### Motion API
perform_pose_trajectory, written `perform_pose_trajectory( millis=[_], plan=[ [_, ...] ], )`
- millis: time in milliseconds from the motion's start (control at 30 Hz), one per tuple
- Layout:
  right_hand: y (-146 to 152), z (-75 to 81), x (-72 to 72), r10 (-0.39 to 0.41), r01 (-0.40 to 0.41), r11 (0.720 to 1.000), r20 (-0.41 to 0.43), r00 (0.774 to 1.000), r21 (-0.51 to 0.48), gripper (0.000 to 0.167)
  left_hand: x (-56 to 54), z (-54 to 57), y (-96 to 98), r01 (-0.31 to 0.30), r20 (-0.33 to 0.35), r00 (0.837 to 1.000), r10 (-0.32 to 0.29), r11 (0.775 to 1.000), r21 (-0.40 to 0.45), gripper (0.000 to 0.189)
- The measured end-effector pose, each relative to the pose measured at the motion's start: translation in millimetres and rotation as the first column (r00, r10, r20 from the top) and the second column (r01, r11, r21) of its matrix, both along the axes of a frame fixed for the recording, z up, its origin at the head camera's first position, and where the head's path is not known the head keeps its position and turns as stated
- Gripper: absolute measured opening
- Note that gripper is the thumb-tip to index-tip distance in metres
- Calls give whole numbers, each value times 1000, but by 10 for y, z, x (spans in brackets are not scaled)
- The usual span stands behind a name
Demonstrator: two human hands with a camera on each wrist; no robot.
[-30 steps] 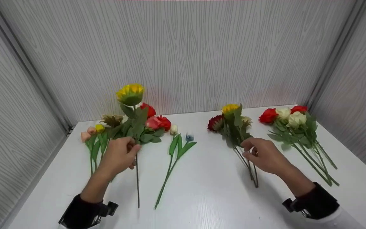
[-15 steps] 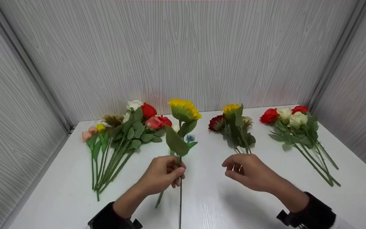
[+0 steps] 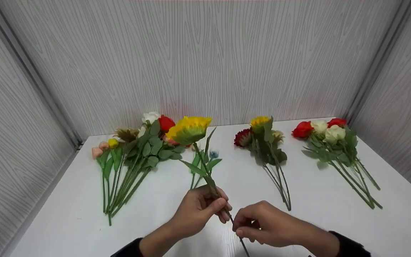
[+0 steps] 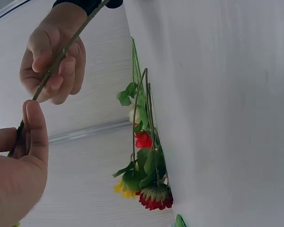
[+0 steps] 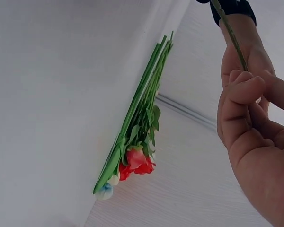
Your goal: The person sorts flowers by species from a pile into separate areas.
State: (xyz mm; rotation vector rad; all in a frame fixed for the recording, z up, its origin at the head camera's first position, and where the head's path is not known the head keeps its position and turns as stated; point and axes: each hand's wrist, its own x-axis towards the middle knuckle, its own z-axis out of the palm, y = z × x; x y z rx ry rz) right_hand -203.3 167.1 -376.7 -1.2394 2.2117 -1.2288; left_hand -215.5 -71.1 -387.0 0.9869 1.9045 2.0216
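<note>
My left hand (image 3: 202, 212) holds an artificial sunflower (image 3: 190, 130) by its stem, finger and thumb around it below the leaves. The yellow bloom leans left, and the lower stem (image 4: 61, 54) runs down to the right. Against that lower stem is my right hand (image 3: 268, 223), fingers bent and thumb near the fingertips. From the left wrist view the stem crosses before these fingers; whether they grip it is unclear. The right wrist view shows the stem reaching the right fingertips (image 5: 244, 78). Behind the sunflower lie a blue tulip (image 3: 213, 154) and a mostly hidden white tulip on the table (image 3: 66, 214).
At left lies a pile of tulips (image 3: 107, 162) and roses (image 3: 166, 124). A bunch with a yellow sunflower (image 3: 260, 122) and a dark red flower (image 3: 243, 138) lies right of centre. Red and white roses (image 3: 334, 134) lie far right. Panelled walls (image 3: 205, 57) enclose the table.
My left hand has carried the sunflower rightward from the left pile and then tilted it toward the left. My right hand has left the middle bunch and come down-left to the sunflower's stem.
</note>
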Motion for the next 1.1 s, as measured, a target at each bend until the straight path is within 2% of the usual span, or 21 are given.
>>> perform_pose_trajectory(
  millis=[133, 233, 300, 433, 533, 567, 600, 633, 700, 767, 800, 867, 933, 1000, 1033, 1100],
  plan=[
    [-9, -13, 18, 16, -13, 999, 58, 998, -50, 14, 17, 26, 0, 7, -15, 1000, -8, 1000, -10, 22],
    [6, -7, 4, -5, 8, 999, 75, 997, -42, 14, -8, 59, -30, -35, -5, 999, 35, 995, -88, 23],
    [24, 2, -16, -36, 38, 999, 68, 997, -28, 14, -41, 80, -63, -85, -9, 996, 84, 985, -152, 24],
    [58, 20, -70, -130, 129, 992, 60, 990, 9, 13, -135, 113, -165, -185, -43, 983, 181, 941, -282, 26],
    [79, 18, -130, -196, 195, 980, 34, 980, 28, 12, -231, 134, -291, -282, -146, 959, 243, 881, -380, 20],
    [88, 15, -156, -217, 217, 976, 17, 976, 34, 12, -268, 143, -343, -328, -196, 943, 270, 855, -402, 17],
    [101, 13, -183, -242, 241, 969, 1, 970, 45, 12, -309, 153, -402, -386, -257, 919, 300, 822, -420, 14],
    [117, 11, -215, -267, 268, 962, -14, 963, 59, 12, -351, 163, -467, -449, -317, 888, 334, 781, -434, 11],
    [162, 8, -292, -321, 324, 942, -45, 946, 91, 11, -438, 188, -611, -576, -419, 811, 409, 683, -449, 7],
    [221, 4, -379, -377, 384, 915, -78, 923, 126, 10, -521, 218, -776, -679, -492, 731, 472, 571, -462, 6],
    [256, -4, -423, -404, 413, 900, -90, 910, 141, 9, -562, 232, -863, -716, -519, 697, 495, 519, -467, 7],
    [331, -26, -511, -453, 469, 870, -129, 882, 154, 9, -643, 246, -1043, -767, -561, 641, 523, 424, -481, 11],
    [409, -60, -592, -497, 523, 839, -177, 849, 154, 7, -718, 243, -1221, -797, -593, 602, 535, 353, -490, 15],
    [483, -97, -660, -531, 570, 808, -237, 814, 146, 6, -784, 227, -1386, -811, -616, 578, 535, 295, -505, 17],
    [517, -112, -691, -544, 592, 794, -269, 794, 141, 6, -815, 216, -1464, -813, -623, 572, 533, 270, -516, 18],
    [580, -138, -747, -565, 628, 767, -324, 759, 132, 5, -865, 189, -1609, -802, -618, 577, 533, 227, -553, 19]
  ],
)
